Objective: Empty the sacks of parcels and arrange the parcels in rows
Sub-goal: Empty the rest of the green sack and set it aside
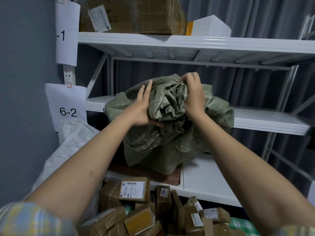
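A crumpled grey-green woven sack (163,133) hangs in front of the white shelving, bunched up at the height of the middle shelf (265,120). My left hand (144,106) cups the bundle from the left, fingers straight along the fabric and thumb tucked beneath it. My right hand (193,93) grips a fistful of the sack's top fold. Below my arms lies a heap of several brown cardboard parcels (134,189) with white labels, piled loosely.
A white sack (73,142) leans against the grey wall at left, under paper signs reading 6-1 and 6-2 (68,111). The top shelf holds a large carton (136,14) and a white box (211,26). A flat brown parcel (148,172) lies on the lower shelf (204,176).
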